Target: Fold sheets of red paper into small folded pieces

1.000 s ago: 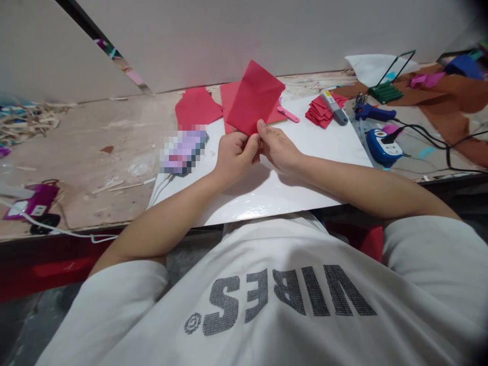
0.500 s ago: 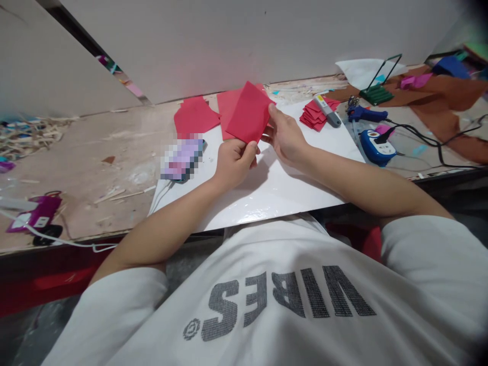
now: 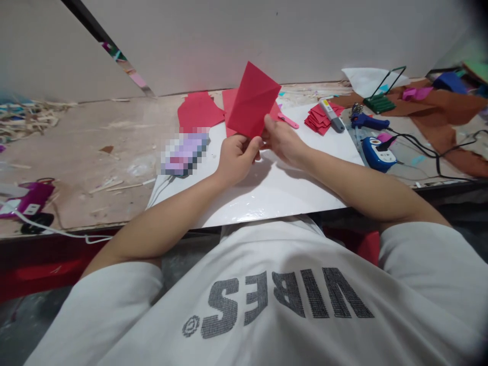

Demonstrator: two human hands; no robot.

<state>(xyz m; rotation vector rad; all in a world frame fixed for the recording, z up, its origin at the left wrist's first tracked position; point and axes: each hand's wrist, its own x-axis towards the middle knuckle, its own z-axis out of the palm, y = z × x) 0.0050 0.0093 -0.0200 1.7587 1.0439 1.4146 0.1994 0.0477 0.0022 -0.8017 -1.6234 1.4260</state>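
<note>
A red sheet (image 3: 253,99), seemingly paper and creased across the middle, is tilted up above the white board (image 3: 259,198). My left hand (image 3: 234,158) pinches its bottom corner between thumb and fingers. At its lower right edge, my right hand (image 3: 285,141) is closed on the sheet, with the fingers partly hidden. Behind it lie more red pieces (image 3: 200,113), partly covered by the held sheet. A pink-handled tool (image 3: 288,120) shows just beyond my right hand. To the right, a pile of small red pieces (image 3: 316,121) has a grey-and-white tool (image 3: 332,117) resting on it.
A phone (image 3: 186,152) with a cable lies at the board's left side. On the right are a blue glue gun (image 3: 369,122), a blue power socket (image 3: 379,154) with black cords, and a green stand (image 3: 379,103). A purple socket (image 3: 32,201) and wood scraps lie left.
The red sheet has been tipped more upright, and its crease now shows. My right hand has slid lower along its edge. The pink-handled tool has come into view.
</note>
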